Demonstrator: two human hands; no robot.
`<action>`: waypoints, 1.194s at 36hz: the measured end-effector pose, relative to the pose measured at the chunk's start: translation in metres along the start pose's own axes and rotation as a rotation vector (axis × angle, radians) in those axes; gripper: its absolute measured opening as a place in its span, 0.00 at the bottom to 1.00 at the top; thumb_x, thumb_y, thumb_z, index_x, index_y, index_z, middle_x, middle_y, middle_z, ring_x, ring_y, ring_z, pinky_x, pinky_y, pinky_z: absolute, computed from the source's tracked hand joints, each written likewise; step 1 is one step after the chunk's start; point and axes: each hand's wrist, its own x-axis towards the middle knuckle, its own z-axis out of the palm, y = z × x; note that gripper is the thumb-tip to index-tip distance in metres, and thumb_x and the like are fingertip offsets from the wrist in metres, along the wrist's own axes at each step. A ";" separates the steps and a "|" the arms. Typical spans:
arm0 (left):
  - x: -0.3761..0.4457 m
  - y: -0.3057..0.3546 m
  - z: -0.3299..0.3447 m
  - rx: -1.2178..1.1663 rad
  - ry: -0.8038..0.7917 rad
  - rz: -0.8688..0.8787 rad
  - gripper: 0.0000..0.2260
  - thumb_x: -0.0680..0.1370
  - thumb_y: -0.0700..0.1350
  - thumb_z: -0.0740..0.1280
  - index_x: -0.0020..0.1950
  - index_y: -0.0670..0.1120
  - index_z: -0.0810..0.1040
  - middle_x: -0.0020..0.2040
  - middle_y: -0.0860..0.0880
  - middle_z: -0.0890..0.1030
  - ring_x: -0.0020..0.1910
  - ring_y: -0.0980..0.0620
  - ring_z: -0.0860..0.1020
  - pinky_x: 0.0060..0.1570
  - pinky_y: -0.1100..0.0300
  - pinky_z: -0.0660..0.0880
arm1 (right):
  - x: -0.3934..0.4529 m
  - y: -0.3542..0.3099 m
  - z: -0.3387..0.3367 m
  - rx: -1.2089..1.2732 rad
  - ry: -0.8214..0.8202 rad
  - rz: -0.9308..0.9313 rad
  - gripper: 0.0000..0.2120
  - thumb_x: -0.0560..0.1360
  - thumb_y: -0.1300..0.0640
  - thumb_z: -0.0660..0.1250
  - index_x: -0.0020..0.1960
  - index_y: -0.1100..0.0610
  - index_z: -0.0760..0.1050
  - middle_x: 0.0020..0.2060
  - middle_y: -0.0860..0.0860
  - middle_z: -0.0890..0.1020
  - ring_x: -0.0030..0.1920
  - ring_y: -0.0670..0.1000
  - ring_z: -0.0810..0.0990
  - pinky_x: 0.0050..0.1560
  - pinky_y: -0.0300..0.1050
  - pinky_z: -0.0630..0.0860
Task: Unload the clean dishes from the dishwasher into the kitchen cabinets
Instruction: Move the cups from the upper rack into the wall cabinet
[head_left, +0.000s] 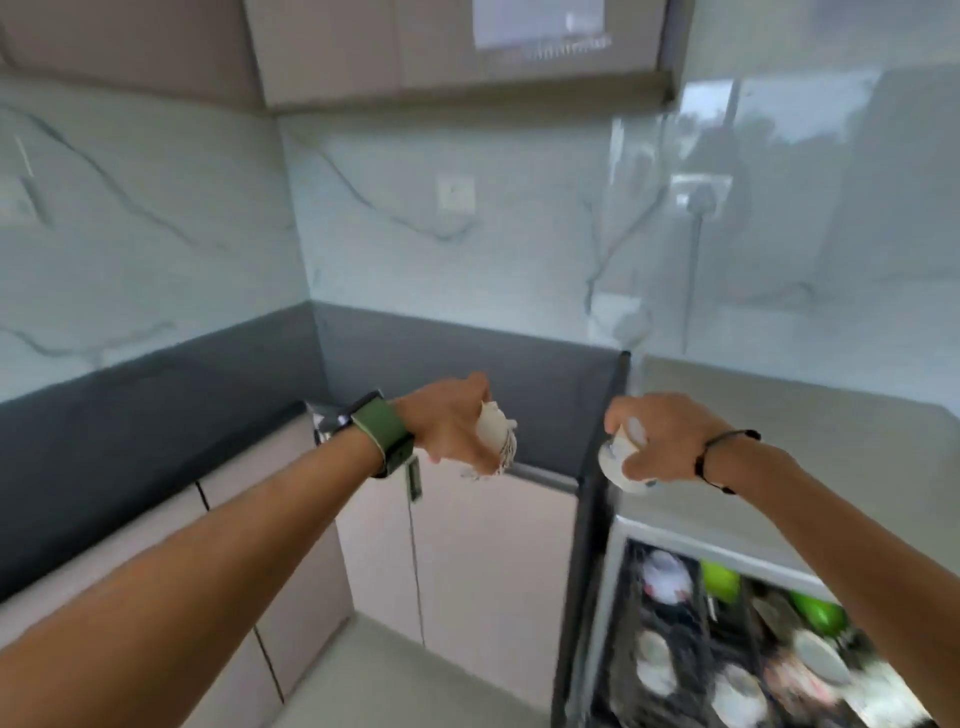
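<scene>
My left hand (451, 427) grips a small white cup (497, 435) with a striped pattern, held in the air in front of the corner cabinets. To its right, my right hand (662, 437) grips another small white cup (619, 460) above the counter edge. The open dishwasher rack (691, 618) sits at the lower right, holding several white dishes (655, 667) and two green cups (721, 579). The picture is blurred by motion.
Beige upper cabinets (457, 47) hang above the corner. A dark counter (130, 415) runs along the left over beige base cabinets (488, 545). A light counter (810, 457) lies to the right above the dishwasher. A plug and cord (698, 208) hang on the marbled backsplash.
</scene>
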 end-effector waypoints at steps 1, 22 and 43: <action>-0.002 -0.014 -0.018 0.007 0.006 -0.002 0.25 0.67 0.46 0.75 0.58 0.41 0.67 0.46 0.45 0.77 0.35 0.49 0.76 0.32 0.56 0.75 | 0.006 -0.018 -0.012 0.002 0.008 -0.001 0.19 0.69 0.59 0.68 0.59 0.49 0.72 0.49 0.51 0.75 0.50 0.54 0.75 0.43 0.36 0.67; 0.046 -0.140 -0.277 0.186 0.063 0.131 0.27 0.69 0.49 0.73 0.61 0.50 0.62 0.50 0.50 0.75 0.45 0.46 0.79 0.35 0.60 0.75 | 0.187 -0.185 -0.217 0.106 0.024 0.205 0.25 0.58 0.48 0.76 0.53 0.53 0.76 0.52 0.53 0.78 0.38 0.51 0.82 0.32 0.39 0.81; 0.273 -0.290 -0.241 0.125 -0.079 0.086 0.24 0.69 0.46 0.72 0.60 0.49 0.64 0.52 0.50 0.73 0.53 0.46 0.77 0.46 0.55 0.80 | 0.420 -0.216 -0.123 0.137 -0.201 0.126 0.15 0.68 0.64 0.73 0.52 0.53 0.74 0.53 0.52 0.70 0.45 0.56 0.81 0.40 0.43 0.82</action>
